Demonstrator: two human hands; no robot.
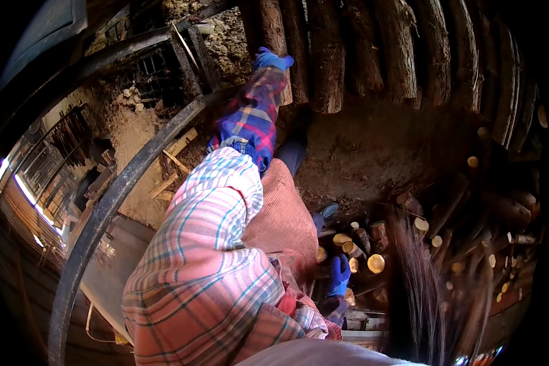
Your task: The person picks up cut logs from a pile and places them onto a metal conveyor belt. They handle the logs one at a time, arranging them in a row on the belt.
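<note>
My left arm, in a plaid sleeve, reaches forward to a row of long bark-covered logs [329, 55]. My left hand [271, 59], in a blue glove, is closed over one reddish-brown log [275, 27] near its close end. Low and to the right, my right hand [340, 276] wears a blue glove too. Its fingers point away from me, seem apart, and show nothing between them. Just beside it lie short cut logs [352, 249] with pale round ends, one with a bright yellow cut face [376, 263].
A curved dark metal bar [113, 204] crosses the left side. Bare earth [378, 152] lies between the log row and the woodpile [463, 238] at right. Thin strands [418, 280] blur in front of the pile. Boards [168, 174] and rubble are at left.
</note>
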